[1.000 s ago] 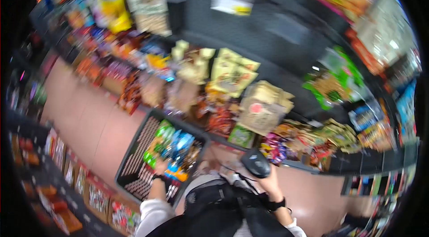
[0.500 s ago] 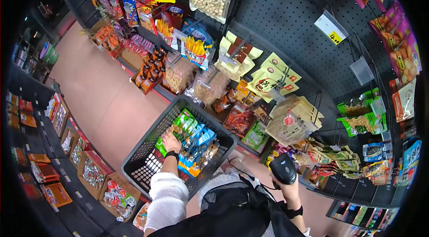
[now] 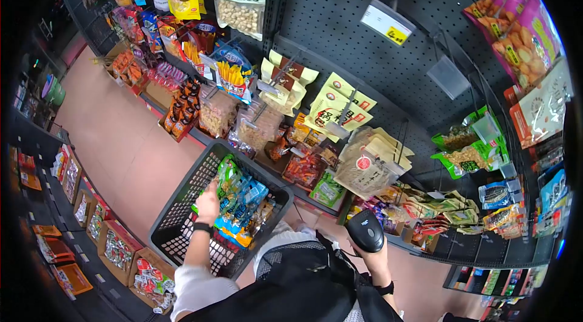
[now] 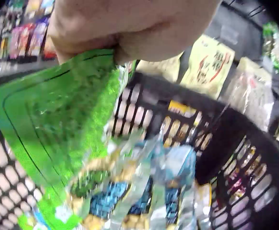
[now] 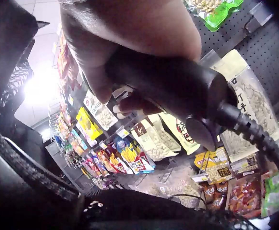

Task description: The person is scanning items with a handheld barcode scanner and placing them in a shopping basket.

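My left hand point(image 3: 208, 205) reaches into a dark plastic shopping basket point(image 3: 258, 167). In the left wrist view its fingers pinch the top edge of a green snack bag point(image 4: 58, 120), which hangs tilted over the other packs. Beneath and beside it lie blue-and-clear snack bags point(image 4: 110, 199), with more blue bags point(image 3: 248, 194) showing in the head view. Gripped in my right hand point(image 3: 375, 259) is a black handheld barcode scanner point(image 3: 366, 231), held to the right of the basket. A coiled cord point(image 5: 254, 129) runs from the scanner's handle end in the right wrist view.
Hanging snacks line a pegboard rack point(image 3: 340, 24), among them a pistachio bag point(image 3: 241, 0) and cream-coloured bags point(image 3: 340, 103). Boxes of small snacks point(image 3: 182, 109) sit along its lower shelf. On the left stands a low shelf with cartons point(image 3: 115, 249), across the pink floor aisle point(image 3: 115, 134).
My left hand has gone from resting over the bags to pinching the green snack bag by its edge. My right hand keeps hold of the scanner while the head view shifts slightly.
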